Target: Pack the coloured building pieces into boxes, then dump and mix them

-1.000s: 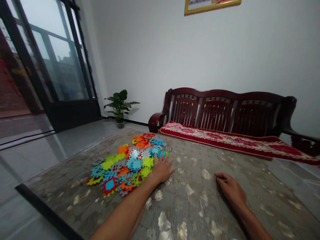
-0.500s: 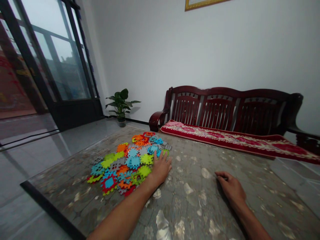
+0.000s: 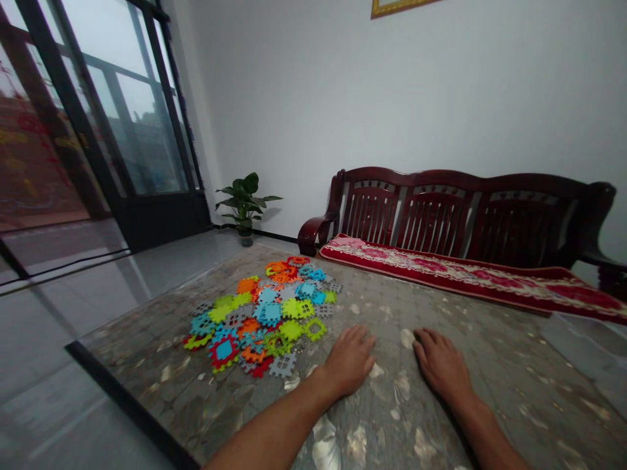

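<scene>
A heap of flat, notched interlocking tiles (image 3: 268,313) in blue, green, orange, red and grey lies on the patterned tabletop (image 3: 161,405). My left hand (image 3: 350,360) rests palm down to the right of the heap, apart from it, its fingers stretched out. Nothing shows in that hand. Across a narrow gap, my right hand (image 3: 441,365) lies palm down on the cloth with fingers extended and no visible object. The undersides of both hands are hidden.
A clear plastic box (image 3: 582,346) stands at the table's right edge. Behind the table is a dark wooden bench (image 3: 435,209) with a red floral cushion (image 3: 441,267). A potted plant (image 3: 245,202) stands on the floor near the glass door (image 3: 142,124).
My left hand has left the tiles' right edge and moved right and nearer. The right hand has turned flat, fingers forward. The view has shifted slightly left.
</scene>
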Tool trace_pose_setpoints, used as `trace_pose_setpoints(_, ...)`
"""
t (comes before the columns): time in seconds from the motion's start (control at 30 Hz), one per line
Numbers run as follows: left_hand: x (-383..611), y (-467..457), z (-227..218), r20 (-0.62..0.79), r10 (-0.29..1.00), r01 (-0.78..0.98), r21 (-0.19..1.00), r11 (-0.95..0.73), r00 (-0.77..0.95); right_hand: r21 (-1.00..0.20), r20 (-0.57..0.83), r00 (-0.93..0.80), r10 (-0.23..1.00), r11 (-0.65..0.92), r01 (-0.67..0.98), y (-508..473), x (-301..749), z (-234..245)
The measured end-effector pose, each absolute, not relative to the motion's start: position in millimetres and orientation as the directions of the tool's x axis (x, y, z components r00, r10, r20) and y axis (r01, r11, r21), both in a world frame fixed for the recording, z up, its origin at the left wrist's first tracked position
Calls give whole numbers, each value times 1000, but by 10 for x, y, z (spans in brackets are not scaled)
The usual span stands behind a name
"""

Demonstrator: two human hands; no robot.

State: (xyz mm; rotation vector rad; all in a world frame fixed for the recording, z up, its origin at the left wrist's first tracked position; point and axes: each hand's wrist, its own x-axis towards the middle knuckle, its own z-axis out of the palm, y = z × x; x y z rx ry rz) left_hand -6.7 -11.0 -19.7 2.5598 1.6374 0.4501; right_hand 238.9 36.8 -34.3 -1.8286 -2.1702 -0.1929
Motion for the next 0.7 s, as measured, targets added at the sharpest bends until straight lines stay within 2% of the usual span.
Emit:
trace_pose_setpoints(0.2, -113, -50, -93, 208, 900, 863, 267, -429, 383, -36, 267, -165, 950, 180, 983, 371, 2376, -307)
trace_pose_setpoints(0.7, -70, 33, -159, 257, 889, 869, 234, -437, 378, -36, 270, -157, 950, 173, 984, 377, 2355, -288)
